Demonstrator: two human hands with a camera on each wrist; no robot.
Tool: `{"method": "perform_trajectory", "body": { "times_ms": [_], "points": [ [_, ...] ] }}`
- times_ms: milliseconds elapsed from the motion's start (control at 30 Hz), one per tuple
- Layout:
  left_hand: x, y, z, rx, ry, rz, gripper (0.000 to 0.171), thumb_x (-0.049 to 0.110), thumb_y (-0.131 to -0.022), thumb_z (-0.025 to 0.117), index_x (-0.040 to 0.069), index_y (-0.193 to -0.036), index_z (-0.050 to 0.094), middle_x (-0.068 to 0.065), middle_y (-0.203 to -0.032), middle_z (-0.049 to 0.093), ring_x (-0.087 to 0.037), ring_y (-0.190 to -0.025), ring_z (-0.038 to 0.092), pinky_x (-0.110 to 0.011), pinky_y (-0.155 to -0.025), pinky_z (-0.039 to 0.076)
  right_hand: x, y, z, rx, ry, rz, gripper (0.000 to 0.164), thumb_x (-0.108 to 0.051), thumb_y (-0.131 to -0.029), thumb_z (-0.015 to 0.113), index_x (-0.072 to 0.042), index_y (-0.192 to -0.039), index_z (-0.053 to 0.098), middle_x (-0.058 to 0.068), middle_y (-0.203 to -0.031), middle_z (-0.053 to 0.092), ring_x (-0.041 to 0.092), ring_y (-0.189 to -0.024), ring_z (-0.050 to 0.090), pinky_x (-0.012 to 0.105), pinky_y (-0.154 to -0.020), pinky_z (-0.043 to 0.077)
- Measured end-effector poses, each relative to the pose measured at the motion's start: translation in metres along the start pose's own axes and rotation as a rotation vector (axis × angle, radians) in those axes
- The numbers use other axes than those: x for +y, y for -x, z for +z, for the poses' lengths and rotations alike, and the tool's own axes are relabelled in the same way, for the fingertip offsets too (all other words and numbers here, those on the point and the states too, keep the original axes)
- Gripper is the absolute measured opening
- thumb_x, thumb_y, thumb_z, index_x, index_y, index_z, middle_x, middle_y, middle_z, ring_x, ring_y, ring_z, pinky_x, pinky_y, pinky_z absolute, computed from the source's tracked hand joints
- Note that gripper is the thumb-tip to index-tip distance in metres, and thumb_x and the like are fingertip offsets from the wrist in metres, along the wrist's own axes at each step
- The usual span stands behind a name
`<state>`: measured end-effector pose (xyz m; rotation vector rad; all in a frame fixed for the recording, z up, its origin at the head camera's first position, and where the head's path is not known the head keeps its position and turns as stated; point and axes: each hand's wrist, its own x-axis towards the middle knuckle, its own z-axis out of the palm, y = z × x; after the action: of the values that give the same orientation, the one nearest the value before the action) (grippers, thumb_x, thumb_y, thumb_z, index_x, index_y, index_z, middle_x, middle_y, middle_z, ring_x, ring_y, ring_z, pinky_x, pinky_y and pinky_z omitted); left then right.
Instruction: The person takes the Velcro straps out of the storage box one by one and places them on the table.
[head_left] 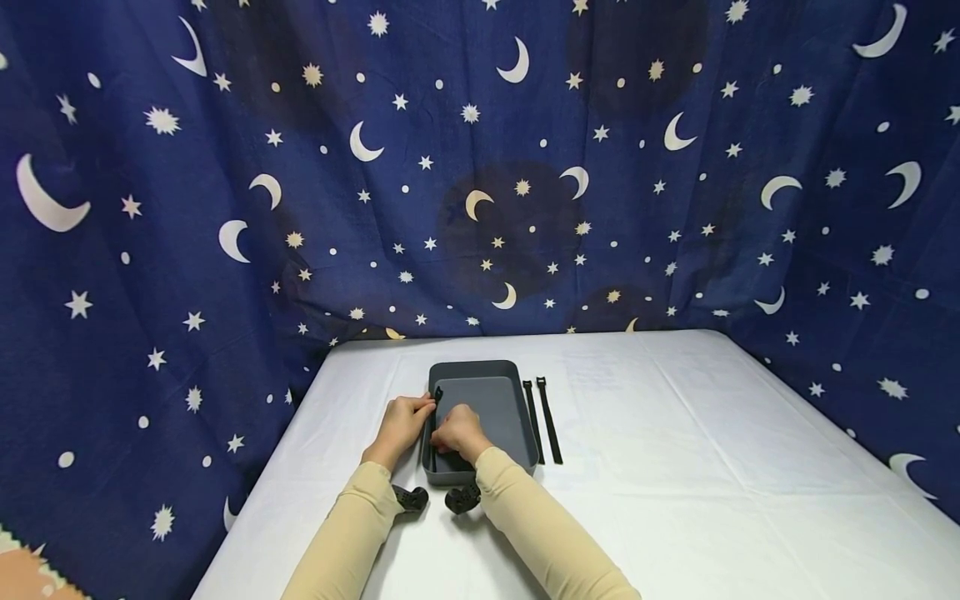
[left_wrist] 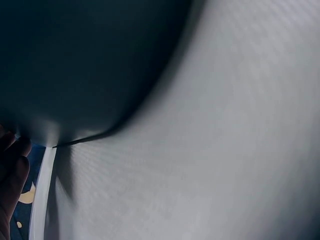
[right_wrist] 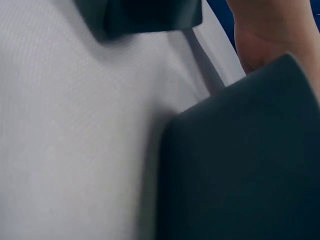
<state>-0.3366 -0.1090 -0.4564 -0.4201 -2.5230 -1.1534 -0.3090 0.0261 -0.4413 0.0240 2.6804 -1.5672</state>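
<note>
A black strap [head_left: 432,458] runs along the left side of a shallow grey tray [head_left: 498,417], partly covered by the hands. At the tray's left rim my left hand [head_left: 400,425] pinches the strap near its far end. My right hand [head_left: 459,431] reaches into the tray with curled fingers, gripping the strap lower down; its fingertips are largely hidden. In the left wrist view, fingers of the left hand [left_wrist: 12,175] show at the edge beside the dark tray wall [left_wrist: 75,65]. The right wrist view has the tray's dark wall [right_wrist: 240,165] close up.
Two more black straps [head_left: 551,421] lie side by side on the white cloth [head_left: 712,467], just right of the tray. Dark wrist devices [head_left: 462,499] sit under the sleeves near the tray's front edge. A blue curtain [head_left: 480,167] with moons and stars surrounds the table.
</note>
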Motion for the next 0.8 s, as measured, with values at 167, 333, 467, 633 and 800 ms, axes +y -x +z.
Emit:
{"method": "perform_trajectory", "body": {
  "times_ms": [167,333,467,633,800],
  "points": [
    [-0.0003,0.0001,-0.0003,0.005,-0.004,0.010,0.019,0.010,-0.095,0.067,-0.004,-0.106,0.077,-0.015,-0.121,0.070,-0.034,-0.111,0.070,-0.047,-0.098,0.056,0.0008,-0.0018,0.0006,0.014,-0.018,0.012,0.033,0.010,-0.069,0.070,-0.011,-0.048,0.057,-0.002,-0.045,0.055,0.011,-0.043,0.063,0.021,-0.042,0.052],
    [-0.0018,0.0001,0.0009,0.007,-0.005,0.018,0.019,0.008,-0.095,0.067,-0.005,-0.105,0.076,-0.017,-0.120,0.070,-0.035,-0.111,0.069,-0.048,-0.097,0.056,0.0017,-0.0011,0.0018,0.034,-0.030,0.030,0.034,0.009,-0.071,0.071,-0.012,-0.048,0.056,-0.001,-0.045,0.056,0.011,-0.042,0.063,0.021,-0.041,0.052],
    [-0.0029,0.0000,0.0018,0.012,0.003,0.019,0.019,0.008,-0.095,0.068,-0.005,-0.105,0.076,-0.017,-0.120,0.070,-0.035,-0.112,0.069,-0.048,-0.098,0.056,0.0026,0.0007,0.0019,0.041,-0.073,0.047,0.034,0.010,-0.072,0.070,-0.011,-0.050,0.057,0.001,-0.048,0.059,0.012,-0.043,0.063,0.021,-0.043,0.053],
    [-0.0028,-0.0005,0.0017,0.015,0.007,0.008,0.019,0.009,-0.094,0.068,-0.004,-0.105,0.076,-0.016,-0.120,0.070,-0.034,-0.113,0.069,-0.048,-0.098,0.056,0.0025,0.0049,-0.0011,0.033,-0.144,0.051,0.031,0.011,-0.073,0.065,-0.010,-0.052,0.058,0.001,-0.052,0.059,0.008,-0.042,0.060,0.020,-0.044,0.054],
    [-0.0017,-0.0015,0.0016,0.010,0.010,-0.014,0.020,0.011,-0.095,0.068,-0.003,-0.106,0.077,-0.015,-0.120,0.071,-0.033,-0.114,0.068,-0.046,-0.100,0.055,0.0061,0.0057,-0.0034,0.028,-0.217,0.032,0.018,0.012,-0.071,0.060,-0.002,-0.061,0.067,0.002,-0.056,0.061,0.006,-0.043,0.058,0.019,-0.047,0.055]
  ]
}}
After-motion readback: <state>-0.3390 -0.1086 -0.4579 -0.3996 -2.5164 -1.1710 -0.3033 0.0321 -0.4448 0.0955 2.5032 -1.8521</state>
